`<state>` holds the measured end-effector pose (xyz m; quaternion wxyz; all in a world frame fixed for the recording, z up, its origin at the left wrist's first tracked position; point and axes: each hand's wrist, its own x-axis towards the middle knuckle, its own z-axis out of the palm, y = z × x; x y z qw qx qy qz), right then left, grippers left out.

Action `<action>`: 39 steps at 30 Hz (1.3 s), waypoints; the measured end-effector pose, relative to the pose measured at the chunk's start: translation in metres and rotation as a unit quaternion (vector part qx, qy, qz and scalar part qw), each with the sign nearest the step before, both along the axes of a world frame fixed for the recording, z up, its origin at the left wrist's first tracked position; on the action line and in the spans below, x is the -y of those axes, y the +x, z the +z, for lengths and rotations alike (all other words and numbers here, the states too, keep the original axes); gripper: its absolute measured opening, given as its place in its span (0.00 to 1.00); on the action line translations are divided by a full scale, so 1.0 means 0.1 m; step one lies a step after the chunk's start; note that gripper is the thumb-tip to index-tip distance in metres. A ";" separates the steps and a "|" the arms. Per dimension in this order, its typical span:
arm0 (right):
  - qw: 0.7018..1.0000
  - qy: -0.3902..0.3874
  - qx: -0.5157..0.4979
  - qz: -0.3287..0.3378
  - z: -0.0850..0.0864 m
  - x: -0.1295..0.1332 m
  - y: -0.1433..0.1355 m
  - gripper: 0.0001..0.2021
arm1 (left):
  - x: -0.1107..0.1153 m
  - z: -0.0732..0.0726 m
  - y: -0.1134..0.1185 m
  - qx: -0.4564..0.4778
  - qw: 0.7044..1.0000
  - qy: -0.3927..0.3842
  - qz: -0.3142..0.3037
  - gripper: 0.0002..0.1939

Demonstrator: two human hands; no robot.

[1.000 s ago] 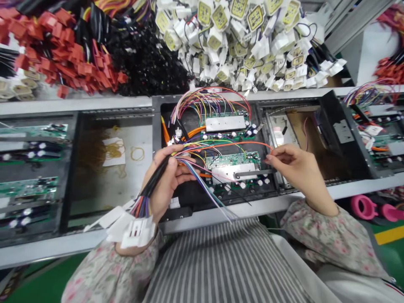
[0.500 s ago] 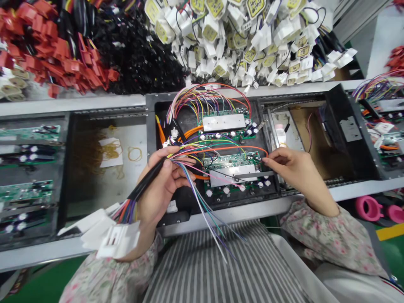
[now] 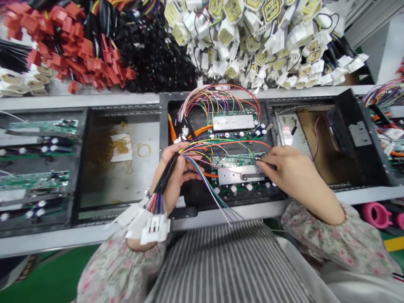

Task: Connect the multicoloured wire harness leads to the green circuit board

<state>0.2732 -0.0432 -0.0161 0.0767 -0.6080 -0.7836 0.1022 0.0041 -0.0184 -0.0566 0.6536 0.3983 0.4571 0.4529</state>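
My left hand (image 3: pixel 175 170) is closed around a wire harness (image 3: pixel 167 172), whose black sleeve lies across the palm. White connectors (image 3: pixel 154 227) hang from its near end by my wrist, and loose coloured wires fan out of the other end. Several of these wires stretch right over the nearer green circuit board (image 3: pixel 235 160), which carries a silver metal bar (image 3: pixel 233 174). At this board's right end, my right hand (image 3: pixel 277 164) pinches a thin black wire (image 3: pixel 257 159) between thumb and fingers; its dark tip is partly hidden. An orange-red wire (image 3: pixel 240 143) arches to the same end.
Behind lies a second board (image 3: pixel 233 123) with wires connected, in the same black tray (image 3: pixel 164 126). Heaps of red connectors (image 3: pixel 82 50), black parts (image 3: pixel 154 54) and white connectors (image 3: pixel 252 46) line the back. Rubber bands (image 3: pixel 144 150) lie left; a small bottle (image 3: pixel 287 135) stands right.
My right hand has left the orange-red wire's end, moved slightly inward over the board, and now pinches a black wire. My left hand keeps hold of the harness. The whole view has shifted somewhat.
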 end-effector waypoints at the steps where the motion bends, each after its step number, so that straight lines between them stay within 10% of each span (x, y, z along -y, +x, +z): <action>1: 1.000 0.009 0.011 -0.018 -0.01 -0.01 -0.01 0.12 | 0.00 -0.01 0.00 -0.007 1.000 0.005 -0.004 0.19; 7: 0.970 -0.002 -0.213 -0.116 -0.10 -0.06 -0.13 0.04 | 0.01 -0.02 -0.02 -0.003 1.000 0.012 -0.021 0.19; 26: 0.992 0.033 -0.105 -0.055 -0.18 -0.12 -0.19 0.11 | 0.02 0.02 0.00 0.030 0.999 -0.011 -0.018 0.15; 31: 0.991 0.047 -0.096 0.077 -0.07 -0.13 -0.50 0.08 | 0.00 0.03 0.00 0.044 0.999 -0.013 -0.016 0.20; 39: 0.958 0.005 -0.285 0.040 -0.24 -0.30 -0.76 0.05 | 0.01 0.06 -0.02 0.041 0.998 -0.035 -0.015 0.21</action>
